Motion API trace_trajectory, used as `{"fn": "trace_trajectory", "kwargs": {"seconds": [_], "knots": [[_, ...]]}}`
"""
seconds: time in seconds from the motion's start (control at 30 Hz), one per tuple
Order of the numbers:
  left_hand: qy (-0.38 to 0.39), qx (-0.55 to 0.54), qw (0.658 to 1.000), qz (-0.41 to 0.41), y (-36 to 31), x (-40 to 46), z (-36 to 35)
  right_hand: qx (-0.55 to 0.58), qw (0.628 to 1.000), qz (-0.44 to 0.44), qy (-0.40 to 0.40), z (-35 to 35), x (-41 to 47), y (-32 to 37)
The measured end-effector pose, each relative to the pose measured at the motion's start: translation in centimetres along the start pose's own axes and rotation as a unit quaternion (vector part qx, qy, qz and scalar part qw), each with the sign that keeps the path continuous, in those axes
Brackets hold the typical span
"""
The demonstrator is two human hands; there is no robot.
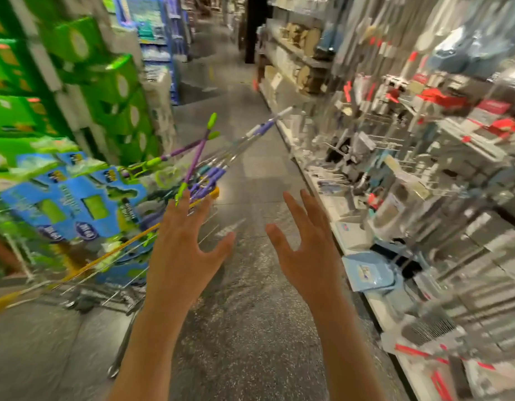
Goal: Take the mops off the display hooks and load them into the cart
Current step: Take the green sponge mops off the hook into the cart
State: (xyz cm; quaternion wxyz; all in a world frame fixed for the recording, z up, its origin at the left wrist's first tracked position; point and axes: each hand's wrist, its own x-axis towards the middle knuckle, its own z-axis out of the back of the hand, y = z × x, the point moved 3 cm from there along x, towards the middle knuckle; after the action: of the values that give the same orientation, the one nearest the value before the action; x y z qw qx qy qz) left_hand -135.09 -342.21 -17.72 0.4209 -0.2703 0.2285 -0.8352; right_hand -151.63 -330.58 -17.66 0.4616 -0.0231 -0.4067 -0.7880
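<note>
At the far left, green boxes (pixel 105 91) are stacked on shelving, blurred. Below them the cart (pixel 85 267), wire with yellow trim, holds blue and green mop packages (pixel 76 204). From it the mops (pixel 210 166) lie with their long handles slanting up and to the right, tips pointing down the aisle; at least 4 handles show, purple and green, though blur hides an exact count. The left hand (pixel 184 250) is raised in front of the cart, fingers spread, holding nothing. The right hand (pixel 305 250) is raised beside it, apart, fingers spread and empty. The display hooks (pixel 389 143) stand at right.
</note>
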Motion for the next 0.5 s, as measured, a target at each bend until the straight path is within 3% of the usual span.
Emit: {"fn": "trace_trajectory", "kwargs": {"seconds": [0.5], "knots": [[-0.052, 0.014, 0.981, 0.185, 11.5, 6.4, 2.9, 0.108, 0.981, 0.095, 0.13, -15.2, 11.0, 4.6]]}}
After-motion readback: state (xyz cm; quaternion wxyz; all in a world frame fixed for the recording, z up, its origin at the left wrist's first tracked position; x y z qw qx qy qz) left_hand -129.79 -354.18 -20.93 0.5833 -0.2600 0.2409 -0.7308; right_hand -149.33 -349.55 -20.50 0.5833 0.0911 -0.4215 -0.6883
